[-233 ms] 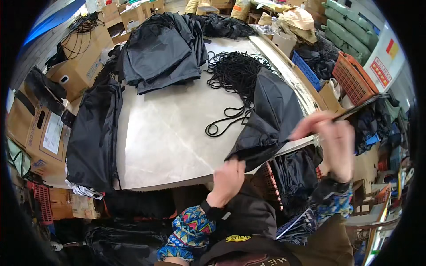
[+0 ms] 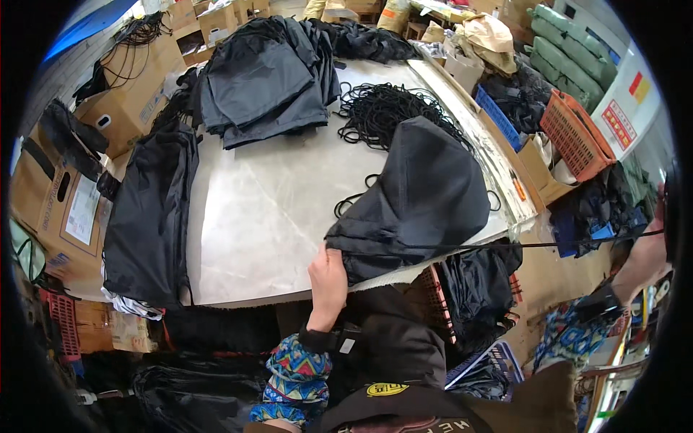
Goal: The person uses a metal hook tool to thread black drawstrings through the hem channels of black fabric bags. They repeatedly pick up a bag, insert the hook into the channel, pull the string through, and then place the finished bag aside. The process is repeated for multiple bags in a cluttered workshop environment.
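A black fabric bag [image 2: 433,195] lies at the right front of the pale table [image 2: 260,216]. At its near left corner, my left hand [image 2: 328,281] is closed on the fabric edge. From the bag's near edge a black cord [image 2: 541,245] runs taut to the right. My right hand [image 2: 646,252] is closed on its far end, out at the picture's dark rim, where its fingers show only in part. Behind the bag sits a tangled heap of black cords [image 2: 386,108]. A pile of black fabric pieces [image 2: 263,83] lies at the back of the table.
More folded black fabric [image 2: 148,216] hangs over the table's left side, near cardboard boxes [image 2: 72,209]. An orange-handled tool [image 2: 517,189] lies on the right edge strip. Orange baskets [image 2: 577,137] and a blue crate [image 2: 498,119] stand beyond it. Below the edge, a crate holds black fabric [image 2: 480,289].
My right hand has moved far out to the right, drawing the cord straight from the bag. My left hand has shifted left and up with the bag's corner, and the bag is spread flatter.
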Tool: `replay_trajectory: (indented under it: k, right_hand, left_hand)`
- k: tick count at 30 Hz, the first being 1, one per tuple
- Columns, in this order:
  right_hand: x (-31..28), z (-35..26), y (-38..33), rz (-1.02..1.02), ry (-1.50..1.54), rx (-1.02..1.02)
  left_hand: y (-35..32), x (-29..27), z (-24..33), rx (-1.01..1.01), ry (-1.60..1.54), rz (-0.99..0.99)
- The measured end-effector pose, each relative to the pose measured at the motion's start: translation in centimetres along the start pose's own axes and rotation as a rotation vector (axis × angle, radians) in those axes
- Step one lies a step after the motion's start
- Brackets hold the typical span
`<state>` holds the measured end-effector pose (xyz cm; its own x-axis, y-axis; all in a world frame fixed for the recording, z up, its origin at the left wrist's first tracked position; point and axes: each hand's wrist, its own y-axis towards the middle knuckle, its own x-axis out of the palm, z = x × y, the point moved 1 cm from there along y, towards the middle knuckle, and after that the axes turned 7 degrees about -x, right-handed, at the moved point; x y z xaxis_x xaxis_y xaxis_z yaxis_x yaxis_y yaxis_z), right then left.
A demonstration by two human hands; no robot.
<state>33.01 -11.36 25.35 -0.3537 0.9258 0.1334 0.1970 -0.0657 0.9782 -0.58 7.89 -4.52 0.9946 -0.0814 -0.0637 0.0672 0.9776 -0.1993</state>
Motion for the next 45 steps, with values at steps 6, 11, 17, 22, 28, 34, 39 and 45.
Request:
replay_trajectory:
  k: [6,11,17,22,28,34,39,45]
  right_hand:
    - [4.8,0.4,-14.5,-0.679,-0.067,0.52]
    - [8.4,-3.6,-17.8,-1.284,0.13,0.779]
    - [10.1,-5.8,-19.3,-1.355,0.646,0.902]
    - [8.8,-3.2,-19.2,-1.18,0.467,0.912]
    - [5.1,1.4,-19.9,-1.076,-0.043,0.634]
    - [6.9,-0.5,-21.8,-1.235,0.177,0.517]
    - [7.7,-0.1,-20.2,-1.115,-0.29,0.432]
    - [2.6,7.3,-20.7,-0.907,-0.565,-0.162]
  left_hand:
    - [-0.6,2.4,0.1,-0.736,-1.063,-0.433]
    - [-2.5,-1.2,1.9,-0.168,0.397,-0.283]
    - [-4.2,2.6,6.1,0.555,0.128,-0.374]
    - [-3.5,0.9,5.0,0.859,0.362,-0.366]
    - [-1.4,-5.8,3.8,0.657,0.46,0.024]
    - [-2.6,-3.8,4.3,0.902,0.573,-0.074]
    - [-2.9,-3.3,3.3,1.059,0.595,-0.112]
    - [-2.3,-6.8,3.6,0.929,0.645,0.011]
